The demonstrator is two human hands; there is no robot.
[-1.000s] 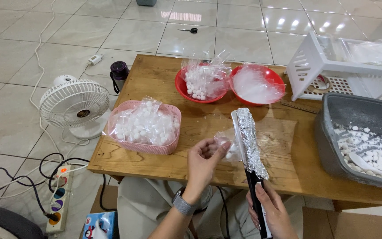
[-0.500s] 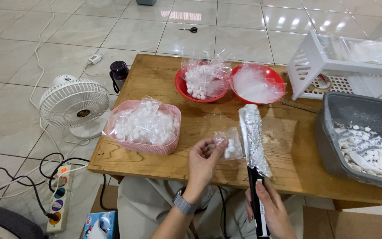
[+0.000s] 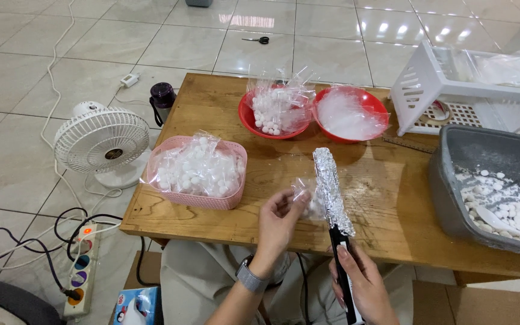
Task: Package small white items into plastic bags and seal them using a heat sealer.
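Scene evenly and brightly lit; ceiling-light glare is seen on the floor tiles [image 3: 386, 27] beyond the tabletop [image 3: 224, 114]. Shadows soft. Focus sharp, slight wide-angle bending at edges.

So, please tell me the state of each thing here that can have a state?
left hand: pinching small clear bag
small clear bag: filled, against foil-wrapped tool
right hand: gripping black handle
foil-wrapped tool: tilted over table
pink basket: full of bags
grey tub: partly filled
fan: cannot tell

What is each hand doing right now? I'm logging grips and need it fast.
Left hand: closed on a small clear bag of white balls, held against the foil-wrapped tool.
Right hand: closed on the tool's black handle.
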